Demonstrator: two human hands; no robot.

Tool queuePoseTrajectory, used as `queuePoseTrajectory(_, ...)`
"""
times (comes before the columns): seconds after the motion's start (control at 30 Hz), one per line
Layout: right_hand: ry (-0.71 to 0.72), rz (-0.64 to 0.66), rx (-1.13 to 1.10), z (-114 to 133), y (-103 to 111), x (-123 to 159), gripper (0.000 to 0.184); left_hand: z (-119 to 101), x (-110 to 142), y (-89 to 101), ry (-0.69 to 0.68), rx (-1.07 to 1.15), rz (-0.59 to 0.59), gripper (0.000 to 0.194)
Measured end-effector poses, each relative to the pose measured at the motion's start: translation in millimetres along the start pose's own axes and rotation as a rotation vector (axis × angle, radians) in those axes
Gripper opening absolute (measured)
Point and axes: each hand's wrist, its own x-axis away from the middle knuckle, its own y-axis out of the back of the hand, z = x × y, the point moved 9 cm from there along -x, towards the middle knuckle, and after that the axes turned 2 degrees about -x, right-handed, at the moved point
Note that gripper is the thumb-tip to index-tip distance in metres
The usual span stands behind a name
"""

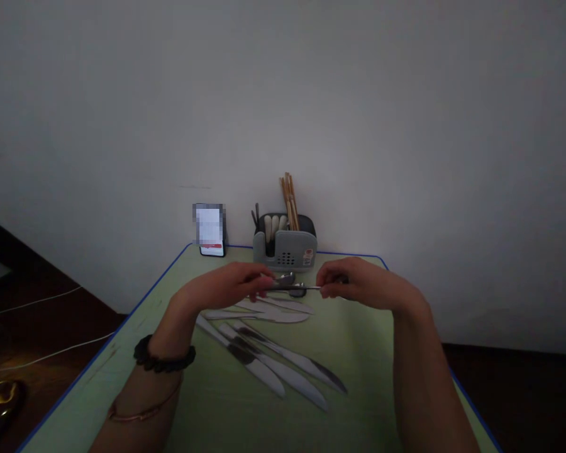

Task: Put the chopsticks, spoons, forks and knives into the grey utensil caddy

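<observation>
We pinch a slim, shiny metal utensil (311, 287) level over the table (358, 365), the fingers of our left hand (238, 281) and right hand (346, 281) closed on its ends (its full shape is hard to tell). Just beside our left fingers show rounded, glossy spoons (287, 277). Nearer us, smooth steel knives (268, 371) with blunt, curved tips lie fanned on the pale green, blue-edged top. Beyond our hands, a grey caddy (268, 251) pierced with round holes bears wooden chopsticks (290, 204) and pale handles (275, 225); a phone (210, 229) stands upright left of it, near the plain wall (405, 126)
</observation>
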Motion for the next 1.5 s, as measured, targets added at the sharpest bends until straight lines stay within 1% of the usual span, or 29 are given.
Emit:
queuePoseTrajectory(0.03,0.014,-0.024,-0.010,2,2,0,0.011,-4,0,0.6,-0.008,-0.003,0.002,0.038)
queuePoseTrajectory(0.1,0.010,-0.041,-0.009,4,2,-2,0.012,-11,-4,4.1,-0.018,-0.042,-0.033,0.035)
queuePoseTrajectory(0.17,-0.025,-0.037,0.010,5,-2,-5,0.014,-16,-10,6.3,-0.034,-0.074,-0.076,0.034)
queuePoseTrajectory(0.23,-0.037,-0.012,0.034,8,-10,-10,0.019,-19,-16,4.7,-0.051,-0.077,-0.087,0.033)
queuePoseTrajectory(0.33,-0.003,0.039,0.061,16,-21,-16,0.025,-19,-18,7.2,-0.050,-0.065,-0.127,0.030)
queuePoseTrajectory(0.4,0.010,0.040,0.077,18,-23,-18,0.027,-14,-15,13.6,-0.029,-0.047,-0.169,0.029)
queuePoseTrajectory(0.47,0.020,0.025,0.099,18,-20,-19,0.028,-9,-11,19.0,-0.007,-0.032,-0.184,0.030)
queuePoseTrajectory(0.67,0.071,0.019,0.129,17,-15,-17,0.030,-3,-5,24.0,0.009,0.008,-0.128,0.036)
queuePoseTrajectory(0.8,0.059,0.023,0.120,12,-16,-16,0.035,-3,-3,23.0,-0.003,0.008,-0.098,0.037)
queuePoseTrajectory(0.9,0.029,0.031,0.132,11,-16,-15,0.032,-6,-5,20.2,-0.011,-0.001,-0.096,0.035)
queuePoseTrajectory(1.0,0.015,0.029,0.170,16,-16,-13,0.028,-12,-11,14.7,-0.042,0.013,-0.095,0.033)
queuePoseTrajectory(1.13,0.048,-0.043,0.190,21,-10,-13,0.024,-14,-16,14.5,-0.066,-0.022,-0.145,0.036)
queuePoseTrajectory(1.23,0.060,-0.101,0.169,17,-5,-14,0.023,-9,-15,17.7,-0.052,-0.049,-0.178,0.039)
queuePoseTrajectory(1.3,0.104,-0.148,0.133,18,-1,-14,0.023,-5,-13,19.9,-0.033,-0.056,-0.195,0.040)
queuePoseTrajectory(1.37,0.186,-0.246,0.085,24,8,-13,0.021,-2,-13,18.8,-0.022,-0.059,-0.183,0.039)
queuePoseTrajectory(1.43,0.267,-0.374,0.033,31,19,-10,0.017,-1,-14,14.5,-0.025,-0.055,-0.146,0.038)
queuePoseTrajectory(1.5,0.309,-0.469,-0.020,35,28,-8,0.015,-1,-16,8.5,-0.037,-0.036,-0.097,0.036)
